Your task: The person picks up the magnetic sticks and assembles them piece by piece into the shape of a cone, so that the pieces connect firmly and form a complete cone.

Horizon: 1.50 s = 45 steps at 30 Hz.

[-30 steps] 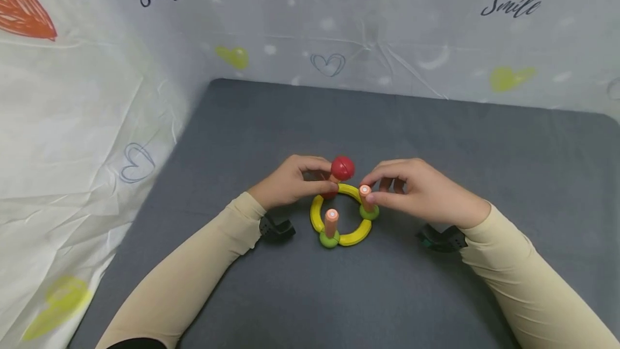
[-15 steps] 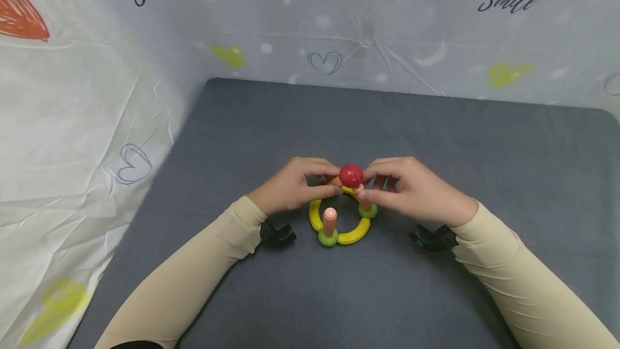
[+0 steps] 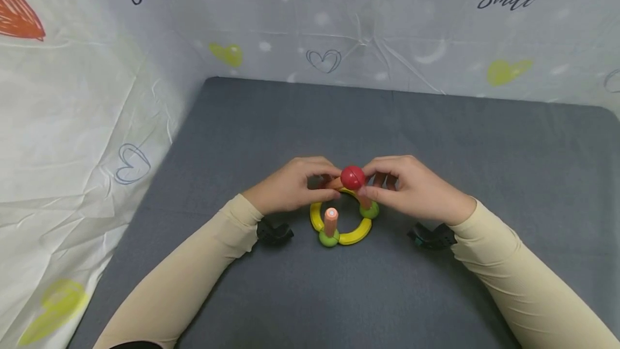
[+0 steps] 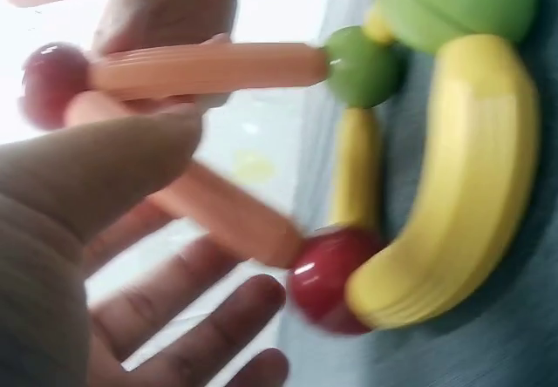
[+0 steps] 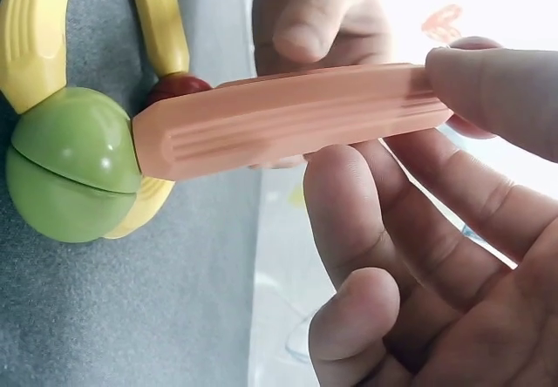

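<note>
On the table lies a ring of yellow curved rods (image 3: 356, 232) joined by green and red balls. My left hand (image 3: 300, 182) pinches a leaning orange rod (image 4: 231, 217), whose lower end meets a red ball (image 4: 336, 278) in the ring. At its upper end is another red ball (image 3: 352, 177). My right hand (image 3: 411, 187) pinches the top of a second orange rod (image 5: 288, 121), which rises from a green ball (image 5: 74, 165). The two rods meet at the upper red ball, largely hidden by my fingers in the right wrist view.
A third orange rod (image 3: 331, 222) stands upright on the front green ball (image 3: 329, 238), its top bare. Dark grey cloth covers the table (image 3: 300, 295). A white printed sheet (image 3: 271, 20) hangs behind and at the left. Black wrist cameras sit under both wrists.
The upper red ball has moved right and slightly down, onto the top of the right-hand rod. The left-hand rod now leans right. My right hand has shifted slightly left.
</note>
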### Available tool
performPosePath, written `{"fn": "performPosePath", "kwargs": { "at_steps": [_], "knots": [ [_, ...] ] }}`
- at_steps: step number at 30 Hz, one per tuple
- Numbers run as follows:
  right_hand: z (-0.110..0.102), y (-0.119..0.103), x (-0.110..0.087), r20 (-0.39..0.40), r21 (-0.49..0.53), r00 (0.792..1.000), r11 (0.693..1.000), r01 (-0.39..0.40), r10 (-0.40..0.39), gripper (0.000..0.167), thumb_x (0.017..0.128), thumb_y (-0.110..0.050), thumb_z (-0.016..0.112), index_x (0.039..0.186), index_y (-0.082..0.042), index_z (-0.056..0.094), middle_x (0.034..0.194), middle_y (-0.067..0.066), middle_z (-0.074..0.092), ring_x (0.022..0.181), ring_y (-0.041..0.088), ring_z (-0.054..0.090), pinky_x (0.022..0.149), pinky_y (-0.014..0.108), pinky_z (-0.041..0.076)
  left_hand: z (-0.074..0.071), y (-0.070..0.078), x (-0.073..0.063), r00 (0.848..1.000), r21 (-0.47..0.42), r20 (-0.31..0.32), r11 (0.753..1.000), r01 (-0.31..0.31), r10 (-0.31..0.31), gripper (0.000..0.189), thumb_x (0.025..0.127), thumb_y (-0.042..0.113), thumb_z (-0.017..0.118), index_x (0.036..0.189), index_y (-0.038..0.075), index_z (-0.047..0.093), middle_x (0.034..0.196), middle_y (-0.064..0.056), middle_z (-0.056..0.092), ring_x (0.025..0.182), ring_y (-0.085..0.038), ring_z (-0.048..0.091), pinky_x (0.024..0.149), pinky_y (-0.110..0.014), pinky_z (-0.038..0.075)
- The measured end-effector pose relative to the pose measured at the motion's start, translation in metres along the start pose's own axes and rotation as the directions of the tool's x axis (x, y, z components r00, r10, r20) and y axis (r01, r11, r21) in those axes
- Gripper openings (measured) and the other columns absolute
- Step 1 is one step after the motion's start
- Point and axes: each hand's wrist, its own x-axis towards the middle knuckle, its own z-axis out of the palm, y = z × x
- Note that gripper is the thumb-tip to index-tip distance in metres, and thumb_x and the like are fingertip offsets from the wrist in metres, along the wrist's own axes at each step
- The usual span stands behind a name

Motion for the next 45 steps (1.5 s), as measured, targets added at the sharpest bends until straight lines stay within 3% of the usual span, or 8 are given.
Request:
{"fn": "performPosePath", "kwargs": {
  "at_steps": [6,10,14,20,30,38,45],
  "knots": [
    [-0.001,0.001,0.001,-0.012,-0.018,1.0,1.0,0.01,-0.01,0.01,0.099,-0.019,0.076,0.109,-0.017,0.077,0.091,-0.007,0.073,0.077,0.011,0.066,0.06,0.032,0.052,-0.025,0.017,-0.012,0.998,0.063,0.043,0.997,0.048,-0.05,0.016,0.099,0.016,0.073,0.114,0.015,0.075,0.107,0.005,0.069,0.094,-0.013,0.062,0.079,-0.039,0.055],
    [-0.003,0.0,0.002,-0.02,-0.028,1.0,1.0,0.004,-0.004,0.009,0.099,-0.019,0.076,0.108,-0.018,0.077,0.09,-0.007,0.073,0.077,0.01,0.066,0.059,0.032,0.052,-0.035,0.029,-0.02,0.983,-0.01,0.176,0.998,0.062,-0.059,0.012,0.097,0.022,0.077,0.108,0.019,0.076,0.1,0.008,0.069,0.088,-0.012,0.063,0.08,-0.037,0.055],
    [-0.002,0.0,0.002,-0.023,-0.027,1.0,1.0,0.015,-0.016,0.008,0.099,-0.02,0.075,0.107,-0.018,0.077,0.089,-0.006,0.073,0.076,0.01,0.065,0.059,0.032,0.052,-0.03,0.038,-0.02,0.962,-0.06,0.271,0.997,0.046,-0.028,0.018,0.091,0.034,0.085,0.105,0.026,0.077,0.101,0.011,0.071,0.087,-0.013,0.065,0.079,-0.032,0.056],
    [0.0,-0.002,0.001,-0.016,0.009,0.999,1.0,0.027,-0.027,0.007,0.099,-0.019,0.075,0.106,-0.019,0.076,0.085,-0.005,0.074,0.074,0.013,0.066,0.059,0.031,0.052,-0.017,0.043,-0.016,0.978,0.031,0.205,0.999,-0.045,0.037,0.01,0.09,0.029,0.086,0.089,0.027,0.076,0.082,0.015,0.063,0.072,-0.01,0.06,0.064,-0.027,0.05],
    [0.004,-0.006,0.001,0.007,-0.022,0.998,0.998,0.057,-0.057,0.011,0.098,-0.021,0.077,0.108,-0.024,0.076,0.085,-0.008,0.072,0.074,0.009,0.065,0.061,0.031,0.054,-0.007,0.045,-0.013,0.993,0.139,0.119,0.99,-0.026,0.01,0.022,0.098,0.035,0.078,0.079,0.024,0.075,0.072,0.016,0.06,0.057,-0.013,0.052,0.053,-0.025,0.04],
    [0.007,-0.008,0.0,0.019,-0.023,0.998,0.998,0.062,-0.061,0.011,0.098,-0.023,0.078,0.108,-0.026,0.075,0.086,-0.008,0.071,0.074,0.009,0.064,0.061,0.031,0.054,-0.006,0.046,-0.012,0.994,0.145,0.103,0.989,-0.036,0.021,0.02,0.096,0.028,0.08,0.077,0.023,0.074,0.07,0.018,0.06,0.054,-0.011,0.047,0.052,-0.025,0.037],
    [0.006,-0.009,-0.003,0.008,-0.035,0.999,0.999,0.04,-0.039,0.011,0.098,-0.023,0.078,0.108,-0.027,0.075,0.087,-0.01,0.071,0.075,0.009,0.064,0.061,0.031,0.054,-0.005,0.045,-0.008,0.99,0.15,0.14,0.988,-0.032,0.011,0.02,0.097,0.033,0.079,0.079,0.024,0.073,0.071,0.017,0.061,0.057,-0.013,0.051,0.054,-0.025,0.04]
  ]
}}
